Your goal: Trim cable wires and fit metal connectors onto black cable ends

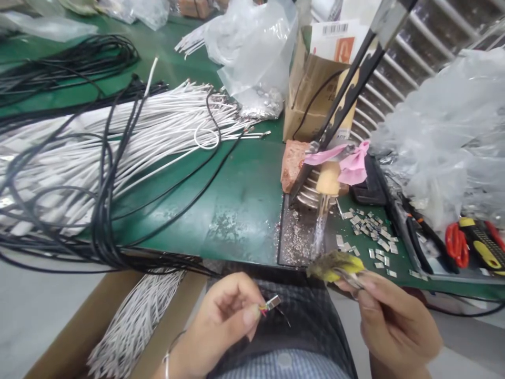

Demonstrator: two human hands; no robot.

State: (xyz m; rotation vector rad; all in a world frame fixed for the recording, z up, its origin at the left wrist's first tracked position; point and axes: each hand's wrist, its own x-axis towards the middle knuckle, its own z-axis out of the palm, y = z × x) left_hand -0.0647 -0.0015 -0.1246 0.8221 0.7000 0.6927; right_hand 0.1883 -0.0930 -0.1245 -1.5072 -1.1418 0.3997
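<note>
Low in the middle, my left hand (232, 313) pinches a small metal USB connector (273, 302) with thin coloured wires at its base. To the right, my right hand (394, 321) is closed on a crumpled yellow-and-grey cloth (335, 266) and a thin metal piece beside it. The cloth hangs over the table's front edge, close to a soldering iron (327, 181) that points down over a dark plate strewn with solder bits. Small metal connectors (371, 226) lie scattered just beyond my right hand.
White cables (158, 126) and black cables (106, 184) cover the left of the green table (236, 210). A reddish brick (292, 166) stands before a cardboard box (310, 89). Pliers (428, 237) and cutters lie in a tray at right. More white cables (134, 321) fill a box below.
</note>
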